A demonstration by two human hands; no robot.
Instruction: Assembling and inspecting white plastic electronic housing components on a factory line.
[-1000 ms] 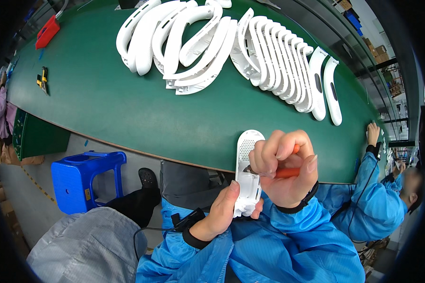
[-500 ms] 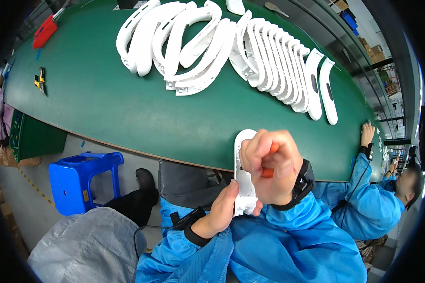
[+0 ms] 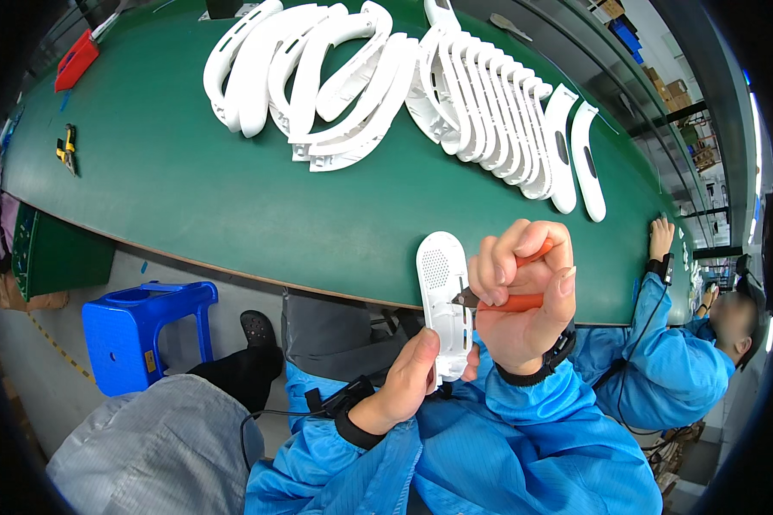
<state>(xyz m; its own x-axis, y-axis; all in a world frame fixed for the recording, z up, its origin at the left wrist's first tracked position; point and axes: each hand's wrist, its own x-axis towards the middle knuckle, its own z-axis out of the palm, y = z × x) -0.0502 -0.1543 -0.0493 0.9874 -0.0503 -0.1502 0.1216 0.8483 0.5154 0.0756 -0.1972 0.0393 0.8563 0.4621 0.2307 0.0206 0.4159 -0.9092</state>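
- Right hand (image 3: 524, 296) lowered and turned: more of the orange-handled cutter (image 3: 502, 300) shows, tip now at edge of white plastic part (image 3: 444, 300).
- Co-worker's hand (image 3: 661, 236) shifted slightly along table (image 3: 232, 197) edge.

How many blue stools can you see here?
1: a blue plastic stool stands on the floor at lower left, below the green table's edge. Others may be hidden.

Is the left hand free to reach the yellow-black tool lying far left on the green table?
Probably not: the left hand grips the white part, and the yellow-black tool lies far across the green table.
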